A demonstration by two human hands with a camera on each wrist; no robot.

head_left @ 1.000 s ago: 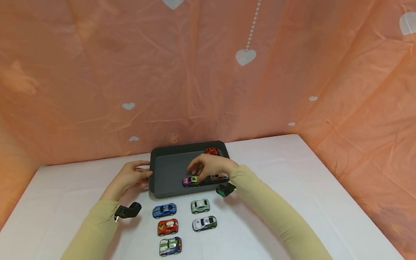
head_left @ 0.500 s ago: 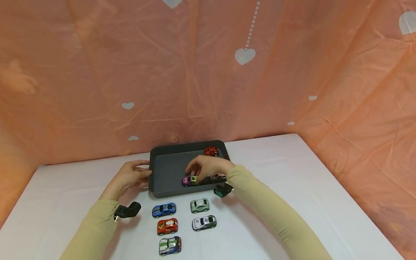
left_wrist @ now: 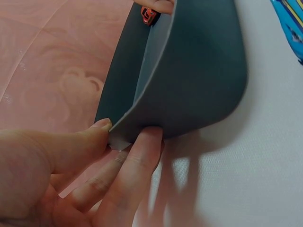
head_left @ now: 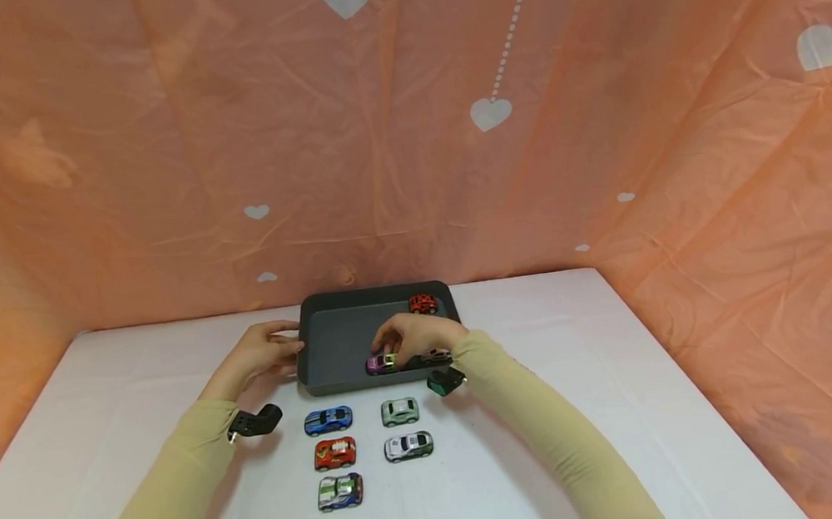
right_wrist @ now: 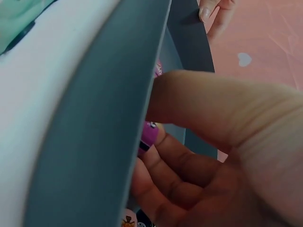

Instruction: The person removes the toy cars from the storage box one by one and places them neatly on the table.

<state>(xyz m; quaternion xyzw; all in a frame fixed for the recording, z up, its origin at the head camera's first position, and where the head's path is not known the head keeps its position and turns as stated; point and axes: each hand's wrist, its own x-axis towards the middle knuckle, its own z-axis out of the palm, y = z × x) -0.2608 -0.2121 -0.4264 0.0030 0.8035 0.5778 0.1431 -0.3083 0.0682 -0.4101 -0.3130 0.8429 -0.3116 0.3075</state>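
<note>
Progress looks over halfway: five toy cars (head_left: pixel 336 453) stand lined up before the tray (head_left: pixel 333 338), which the left hand (head_left: pixel 263 353) pinches, while the right hand (head_left: pixel 416 335) grips the purple car (head_left: pixel 382 364) inside, two others remaining.

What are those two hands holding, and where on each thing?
The right hand pinches the small purple toy car by its sides; the left hand grips the dark grey plastic tray at its left rim.
</note>
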